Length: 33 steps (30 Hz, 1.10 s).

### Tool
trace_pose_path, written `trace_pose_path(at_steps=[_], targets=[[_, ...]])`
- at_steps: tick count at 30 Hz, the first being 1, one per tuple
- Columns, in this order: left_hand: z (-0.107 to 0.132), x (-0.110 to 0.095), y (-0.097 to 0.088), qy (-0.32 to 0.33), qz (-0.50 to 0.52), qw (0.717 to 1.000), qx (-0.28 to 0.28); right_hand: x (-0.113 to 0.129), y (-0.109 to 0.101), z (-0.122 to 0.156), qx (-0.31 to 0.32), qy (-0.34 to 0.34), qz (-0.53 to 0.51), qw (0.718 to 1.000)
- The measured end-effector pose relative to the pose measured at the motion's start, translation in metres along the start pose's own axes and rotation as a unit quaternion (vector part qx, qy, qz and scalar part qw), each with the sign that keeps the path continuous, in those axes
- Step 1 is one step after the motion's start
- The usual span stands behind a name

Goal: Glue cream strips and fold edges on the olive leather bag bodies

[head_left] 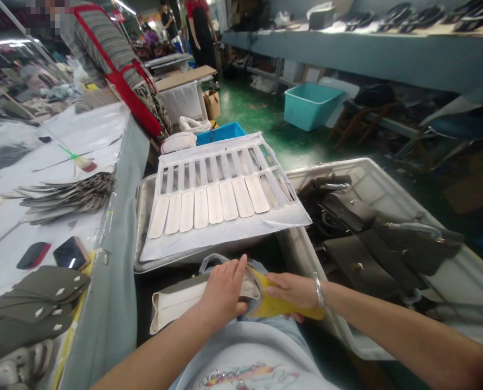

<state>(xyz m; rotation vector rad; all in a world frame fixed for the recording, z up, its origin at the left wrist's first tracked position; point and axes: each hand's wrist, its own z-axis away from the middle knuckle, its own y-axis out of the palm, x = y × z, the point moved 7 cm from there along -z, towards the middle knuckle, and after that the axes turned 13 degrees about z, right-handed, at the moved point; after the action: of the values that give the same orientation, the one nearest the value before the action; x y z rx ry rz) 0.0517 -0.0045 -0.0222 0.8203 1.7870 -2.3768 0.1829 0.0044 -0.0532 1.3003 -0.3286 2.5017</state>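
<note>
Green floor (249, 116) lies beyond; the right grip (293, 292) holds a yellow sheet (265, 307).

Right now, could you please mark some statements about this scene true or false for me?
1. The right hand holds a yellow sheet. True.
2. The left hand holds the dark phone-like device. False: it touches a cream piece; the device lies on the table.
3. Pale strips lie in a row on the slotted board. True.
4. The bracelet is on the left wrist. False: the bracelet is on the right wrist.
5. The teal tub stands on the floor. True.
6. The dark bags lie on the floor. False: they lie in the white crate.
</note>
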Motion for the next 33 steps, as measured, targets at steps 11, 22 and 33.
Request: trace_pose_path(at_steps=[11, 22, 33], targets=[[0.005, 0.003, -0.001, 0.054, 0.021, 0.998, 0.013, -0.014, 0.016, -0.015, -0.060, 0.033, -0.078, 0.995], [0.002, 0.018, -0.003, 0.053, 0.074, 0.996, 0.016, -0.017, 0.036, -0.026, -0.282, 0.101, -0.058, 0.952], [0.013, 0.012, -0.004, 0.033, 0.033, 0.999, -0.021, -0.014, 0.016, 0.034, -0.385, -0.059, -0.414, 0.823]])
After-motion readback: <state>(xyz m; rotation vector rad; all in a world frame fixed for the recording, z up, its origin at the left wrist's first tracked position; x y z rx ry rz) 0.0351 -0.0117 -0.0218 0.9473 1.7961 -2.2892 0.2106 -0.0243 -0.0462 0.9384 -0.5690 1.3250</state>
